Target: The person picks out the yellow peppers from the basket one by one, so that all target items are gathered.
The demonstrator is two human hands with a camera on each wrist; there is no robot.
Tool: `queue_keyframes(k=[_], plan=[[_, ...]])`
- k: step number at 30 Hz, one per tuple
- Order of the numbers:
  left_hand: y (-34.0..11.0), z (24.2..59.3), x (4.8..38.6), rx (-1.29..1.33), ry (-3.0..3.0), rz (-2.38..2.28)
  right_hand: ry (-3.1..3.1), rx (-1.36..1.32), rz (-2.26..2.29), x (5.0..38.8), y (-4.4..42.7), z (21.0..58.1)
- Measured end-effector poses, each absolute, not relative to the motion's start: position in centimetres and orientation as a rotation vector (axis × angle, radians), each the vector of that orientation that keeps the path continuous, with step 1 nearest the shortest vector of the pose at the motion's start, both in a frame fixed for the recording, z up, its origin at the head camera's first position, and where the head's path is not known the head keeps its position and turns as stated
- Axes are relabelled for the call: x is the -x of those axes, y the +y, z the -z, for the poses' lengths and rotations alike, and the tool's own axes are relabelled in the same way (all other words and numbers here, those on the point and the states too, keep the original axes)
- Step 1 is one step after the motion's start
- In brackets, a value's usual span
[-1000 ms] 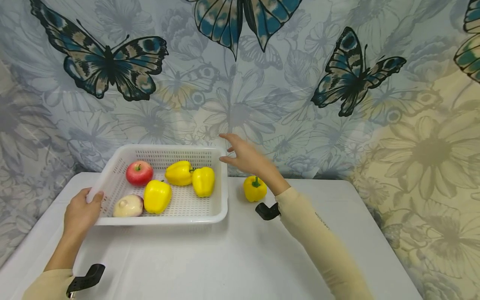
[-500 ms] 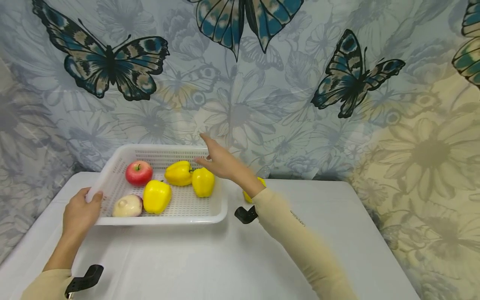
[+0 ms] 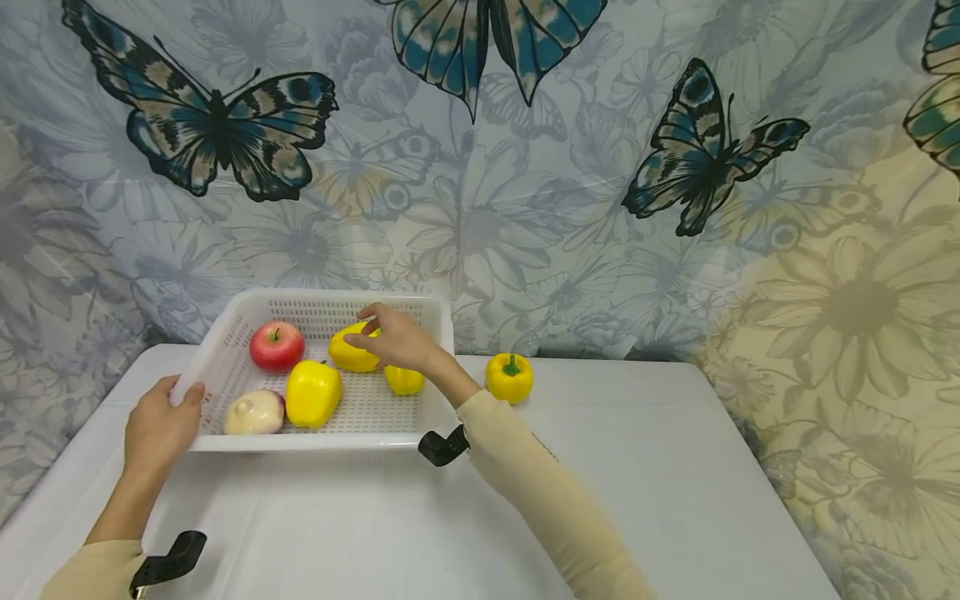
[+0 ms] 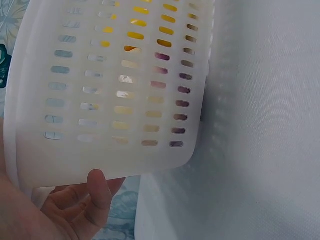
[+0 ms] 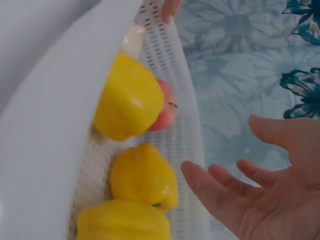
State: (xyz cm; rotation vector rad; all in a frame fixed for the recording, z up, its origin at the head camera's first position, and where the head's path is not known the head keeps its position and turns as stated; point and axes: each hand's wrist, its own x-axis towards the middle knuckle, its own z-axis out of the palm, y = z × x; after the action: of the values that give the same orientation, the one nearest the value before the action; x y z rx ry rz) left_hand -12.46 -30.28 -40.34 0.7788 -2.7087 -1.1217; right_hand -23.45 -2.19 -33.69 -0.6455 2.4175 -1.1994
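My left hand (image 3: 159, 421) grips the left end of a white slotted plastic basket (image 3: 322, 443), its thumb inside the rim in the head view. Above the basket, my right hand (image 3: 403, 340) hovers with fingers spread and nothing in them. It partly covers two yellow bell peppers (image 3: 351, 353) in the head view. A third yellow bell pepper (image 3: 313, 397) lies near the basket's middle. On the left inside are a red apple (image 3: 277, 347) and a pale, purple-sided onion (image 3: 255, 412). In the right wrist view the right fingers (image 5: 210, 192) appear apart from the peppers (image 5: 145, 175).
Another yellow bell pepper (image 3: 509, 379) stands on the white-covered table (image 3: 637, 467), to the right of the basket. Behind the table hangs a flower and butterfly patterned backdrop (image 3: 540, 208). A black wrist mount (image 3: 442, 447) juts from the right sleeve over the basket's front right corner.
My right hand has moved left and slightly down, from beyond the basket's right rim to above the peppers inside. The left hand has kept its hold on the basket.
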Motion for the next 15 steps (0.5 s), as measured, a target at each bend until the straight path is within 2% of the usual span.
queue_keyframes(k=[15], plan=[[-30.4,40.3,12.3,-0.763,-2.706,1.122,2.3,0.375,1.019,22.2,-6.3,35.8]])
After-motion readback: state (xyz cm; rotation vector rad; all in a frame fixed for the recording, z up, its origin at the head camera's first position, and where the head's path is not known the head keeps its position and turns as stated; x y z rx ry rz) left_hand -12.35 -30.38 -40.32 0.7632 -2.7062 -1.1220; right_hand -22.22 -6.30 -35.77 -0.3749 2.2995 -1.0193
